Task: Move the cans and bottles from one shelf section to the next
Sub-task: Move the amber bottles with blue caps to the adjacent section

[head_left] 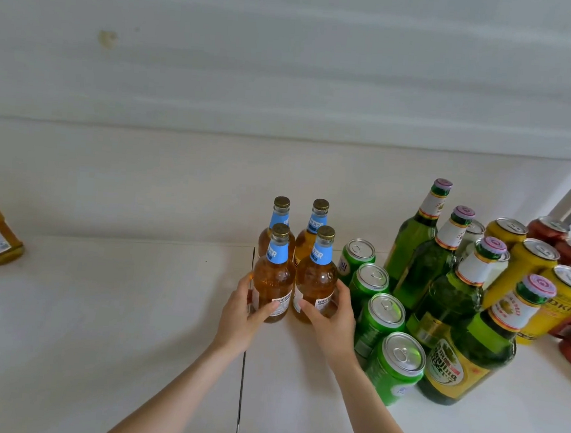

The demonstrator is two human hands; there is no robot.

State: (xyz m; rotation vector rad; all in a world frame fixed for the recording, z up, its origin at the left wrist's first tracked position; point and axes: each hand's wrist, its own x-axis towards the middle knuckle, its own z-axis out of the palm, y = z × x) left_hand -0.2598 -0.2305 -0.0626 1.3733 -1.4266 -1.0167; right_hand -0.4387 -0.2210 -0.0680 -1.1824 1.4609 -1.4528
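Just right of the shelf seam [243,366], the two front amber bottles [272,280] are gripped low by the left hand [240,315] and right hand [332,319], fingers [344,292] curled round the glass. The rear amber bottles [313,232] or green cans [371,281] nearby could be toppled by a tilted lift.

Four bottles [294,261] left of cans [377,312]; tall bottles [442,290] right.

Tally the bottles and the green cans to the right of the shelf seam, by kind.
Amber bottles: 4
Green bottles: 4
Green cans: 4
Total: 12
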